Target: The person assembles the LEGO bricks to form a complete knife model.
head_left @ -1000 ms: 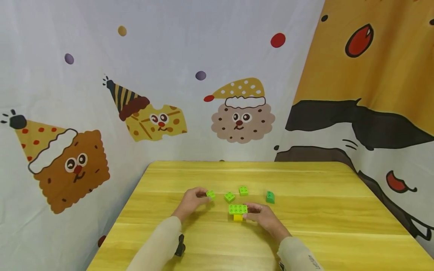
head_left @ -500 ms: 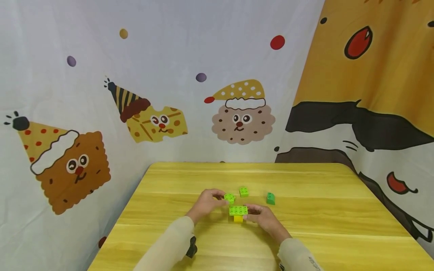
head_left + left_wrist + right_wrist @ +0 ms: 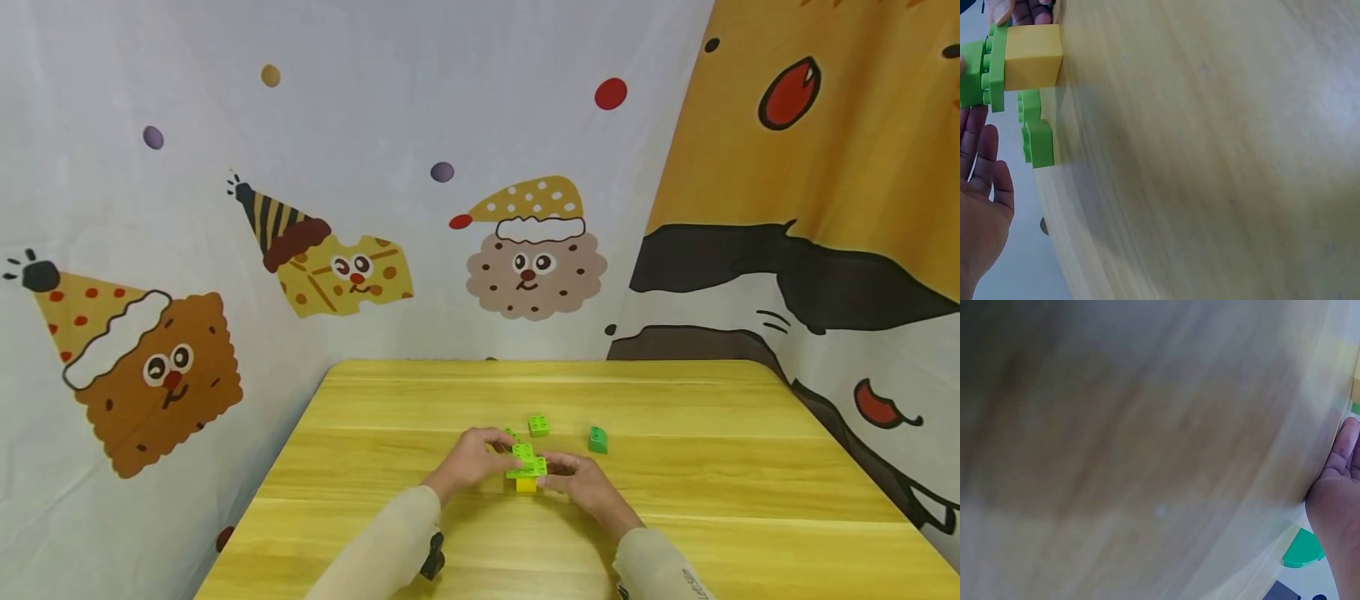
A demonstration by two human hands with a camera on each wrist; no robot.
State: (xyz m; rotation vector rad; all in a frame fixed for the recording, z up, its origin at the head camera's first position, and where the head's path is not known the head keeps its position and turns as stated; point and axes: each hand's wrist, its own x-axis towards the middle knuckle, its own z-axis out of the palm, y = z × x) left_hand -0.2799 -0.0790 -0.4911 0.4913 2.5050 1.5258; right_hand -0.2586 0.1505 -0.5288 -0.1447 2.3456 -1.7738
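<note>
My left hand (image 3: 471, 458) pinches a light green square building brick (image 3: 522, 452) on top of a long, thin green brick (image 3: 540, 469). That long brick lies across a yellow brick (image 3: 527, 485), which stands on the table. In the left wrist view the small green brick (image 3: 971, 74) sits against the studs of the long green brick (image 3: 998, 69); whether it is pressed fully on, I cannot tell. My right hand (image 3: 588, 485) holds the stack at its right end, thumb in front and fingers behind. The right wrist view catches only part of this hand (image 3: 1338, 487).
Just behind the stack is another light green brick (image 3: 512, 434), partly hidden by my left hand. A further light green brick (image 3: 538, 426) lies beyond it. A dark green curved brick (image 3: 597, 440) lies to the right on the wooden table (image 3: 712, 500). A printed cloth (image 3: 420, 100) hangs behind.
My left hand has carried the small green brick rightward, past the loose one, onto the long green brick. The right hand has stayed at the stack.
</note>
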